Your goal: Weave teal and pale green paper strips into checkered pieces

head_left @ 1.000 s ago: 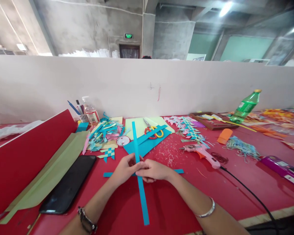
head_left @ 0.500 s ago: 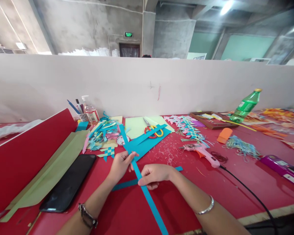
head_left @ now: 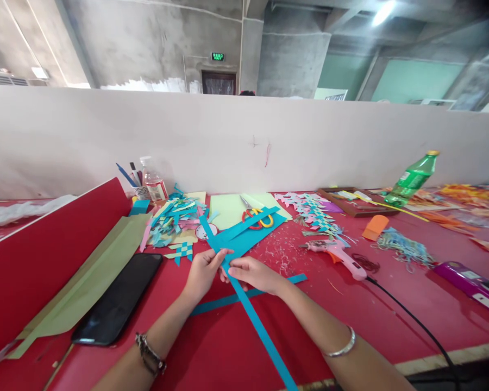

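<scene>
A long blue paper strip point(head_left: 257, 320) runs slantwise through both hands, its near end reaching the bottom of the view. My left hand point(head_left: 204, 271) pinches it between thumb and fingers. Close beside it, my right hand point(head_left: 255, 274) also grips the strip, thumb on top. Under the held strip, a second blue strip point(head_left: 214, 305) lies across the red table. Just beyond my hands are blue paper sheets point(head_left: 250, 239) and scissors point(head_left: 257, 215) with red and yellow handles. A small woven piece of blue and pale green strips point(head_left: 182, 251) lies left of them.
Left are a black phone point(head_left: 118, 298), green paper point(head_left: 85, 277) and a heap of paper scraps point(head_left: 173, 217). To the right lie a pink glue gun point(head_left: 338, 255) with its cord, a purple power strip point(head_left: 468, 285), a tray point(head_left: 350, 203) and a tilted green bottle point(head_left: 411, 182).
My right hand has slid up along the strip, away from me, and is now close to my left hand. The near part of the strip has swung slightly right.
</scene>
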`<state>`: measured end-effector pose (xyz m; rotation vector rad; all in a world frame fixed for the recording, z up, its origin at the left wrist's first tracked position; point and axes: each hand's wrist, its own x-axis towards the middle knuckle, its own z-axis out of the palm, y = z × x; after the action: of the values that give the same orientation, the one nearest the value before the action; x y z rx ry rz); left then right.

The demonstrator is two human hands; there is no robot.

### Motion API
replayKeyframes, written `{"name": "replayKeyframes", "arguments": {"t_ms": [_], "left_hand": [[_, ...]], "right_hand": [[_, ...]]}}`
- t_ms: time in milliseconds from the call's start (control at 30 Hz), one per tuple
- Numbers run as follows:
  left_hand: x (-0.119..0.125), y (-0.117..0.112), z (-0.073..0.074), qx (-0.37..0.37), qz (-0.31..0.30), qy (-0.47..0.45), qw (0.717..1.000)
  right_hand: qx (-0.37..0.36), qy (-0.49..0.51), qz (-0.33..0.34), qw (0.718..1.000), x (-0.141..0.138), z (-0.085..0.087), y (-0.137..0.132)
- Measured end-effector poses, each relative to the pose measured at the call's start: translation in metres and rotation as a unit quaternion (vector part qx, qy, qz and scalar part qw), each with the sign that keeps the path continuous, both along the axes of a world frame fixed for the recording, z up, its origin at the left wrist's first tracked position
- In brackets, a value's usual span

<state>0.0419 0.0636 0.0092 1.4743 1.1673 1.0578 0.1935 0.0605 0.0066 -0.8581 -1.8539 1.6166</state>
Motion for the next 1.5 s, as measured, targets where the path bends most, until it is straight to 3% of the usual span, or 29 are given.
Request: {"name": "replayKeyframes", "arguments": {"t_ms": [133,433,600,667,800,967,1067,1133,1333,1500], "left_hand": [[0.001,0.000,-0.003,0.024,0.012,0.002,1.000],[-0.009,0.011,-0.003,0.034,0.024,0.009,0.999],[-0.019,0.017,-0.005,0.058,0.111,-0.004,0.992],[-0.021,0.018,-0.006,0.063,0.119,0.006,0.991],[-0.017,0.015,-0.004,0.045,0.089,0.008,0.995],[-0.005,0.007,-0.003,0.028,-0.012,-0.028,0.999],[0.000,0.003,-0.006,0.018,-0.077,-0.030,0.996],[0.002,0.003,-0.009,0.022,-0.084,-0.004,0.996],[-0.002,0.008,-0.013,0.079,0.008,0.073,0.994],[-0.012,0.016,-0.010,0.042,0.125,0.045,0.990]], "right_hand": [[0.013,-0.015,-0.027,0.999,0.001,0.001,-0.001],[-0.028,0.005,0.010,1.000,0.007,0.002,0.002],[-0.034,-0.001,0.049,0.998,0.011,-0.001,0.004],[-0.041,-0.007,0.061,0.997,0.011,-0.002,0.004],[-0.043,0.006,0.032,0.999,0.005,-0.002,0.000],[0.022,0.008,-0.050,0.998,-0.003,-0.003,-0.001],[0.022,0.003,-0.086,0.996,-0.006,-0.003,-0.001],[0.013,-0.001,-0.090,0.996,-0.007,-0.003,-0.003],[0.003,-0.010,-0.047,0.999,-0.009,-0.001,-0.007],[-0.003,-0.016,0.004,1.000,-0.007,0.001,-0.007]]}}
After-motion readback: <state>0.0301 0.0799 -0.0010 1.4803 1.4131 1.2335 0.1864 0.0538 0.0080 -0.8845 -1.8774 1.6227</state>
